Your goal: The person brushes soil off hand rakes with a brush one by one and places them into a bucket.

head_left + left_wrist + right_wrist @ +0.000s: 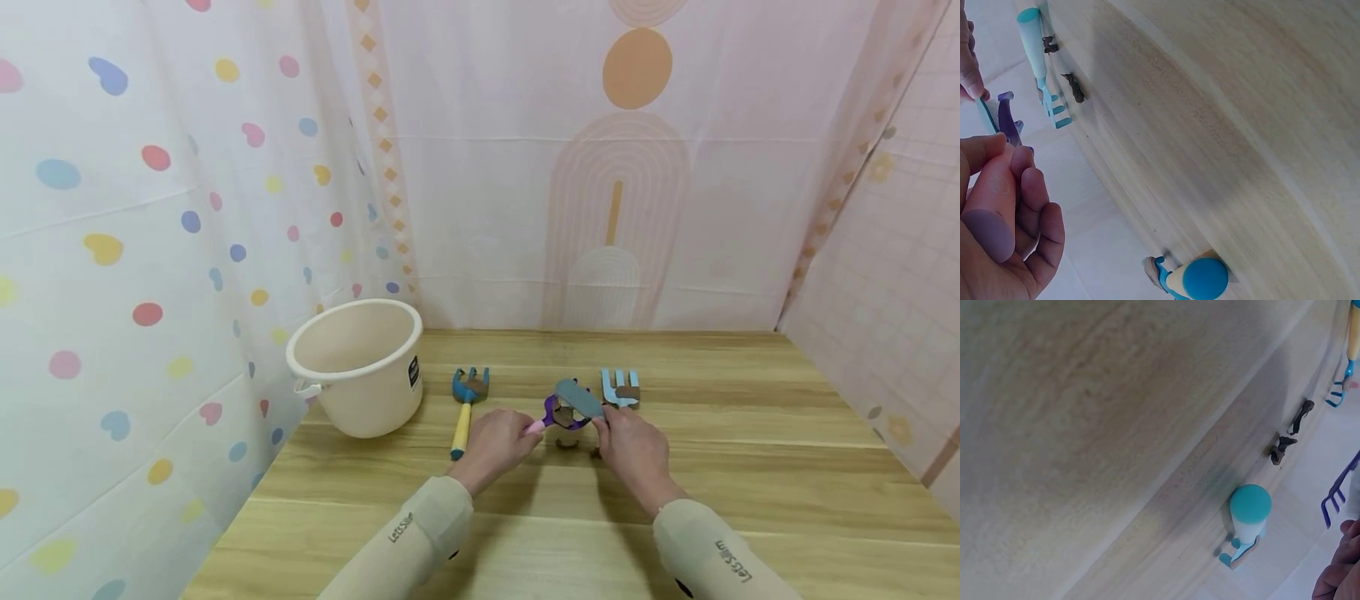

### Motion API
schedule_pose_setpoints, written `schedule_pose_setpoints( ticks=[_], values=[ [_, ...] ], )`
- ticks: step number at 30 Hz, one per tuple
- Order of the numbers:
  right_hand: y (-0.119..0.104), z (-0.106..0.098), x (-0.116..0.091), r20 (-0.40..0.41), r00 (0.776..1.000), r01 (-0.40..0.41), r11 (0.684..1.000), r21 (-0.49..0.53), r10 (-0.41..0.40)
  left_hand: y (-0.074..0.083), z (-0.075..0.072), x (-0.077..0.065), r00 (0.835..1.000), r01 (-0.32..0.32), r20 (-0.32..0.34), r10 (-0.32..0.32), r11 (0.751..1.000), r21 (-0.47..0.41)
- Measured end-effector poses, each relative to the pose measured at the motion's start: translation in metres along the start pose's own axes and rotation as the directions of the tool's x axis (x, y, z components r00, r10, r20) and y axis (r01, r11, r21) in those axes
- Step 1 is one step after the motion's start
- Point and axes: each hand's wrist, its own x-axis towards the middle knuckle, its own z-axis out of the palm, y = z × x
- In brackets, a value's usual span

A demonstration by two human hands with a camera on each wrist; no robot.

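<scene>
My left hand (497, 446) grips the pink handle (994, 194) of a small purple hand rake (553, 410), which is raised above the table. Brown clumps (564, 416) show between its tines. In my right hand (634, 443) I hold a flat grey-blue scraper-like blade (577, 397) with a rounded end, overlapping the purple tines in the head view. Its grip is hidden by my fingers. Below the rake, a dark curved brown piece (567, 444) lies on the table, with a second brown piece (596, 454) near my right hand.
A blue hand rake with a yellow handle (461, 427) lies left of my hands, brown matter on its tines. A light-blue hand rake (619, 387) lies behind my right hand, also with brown matter. A cream bucket (375, 400) stands at the left on the wooden table (720, 392).
</scene>
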Motion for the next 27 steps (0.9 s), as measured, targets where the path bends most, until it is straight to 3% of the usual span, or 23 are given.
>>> schedule_pose_setpoints(
  ticks=[6,15,27],
  values=[
    [0.004,-0.003,0.000,0.004,0.997,-0.077,0.996,0.035,0.077,-0.010,0.003,-0.002,1.000,0.005,-0.023,-0.005,1.000,-0.008],
    [-0.009,0.005,-0.004,-0.003,0.995,0.095,0.994,0.046,-0.095,-0.011,0.004,-0.001,0.999,-0.019,-0.027,0.020,0.999,0.034],
    [-0.001,0.007,0.000,0.019,0.999,0.050,0.999,-0.003,-0.050,-0.005,0.008,0.003,0.999,-0.028,-0.032,0.030,0.998,0.064]
  ],
)
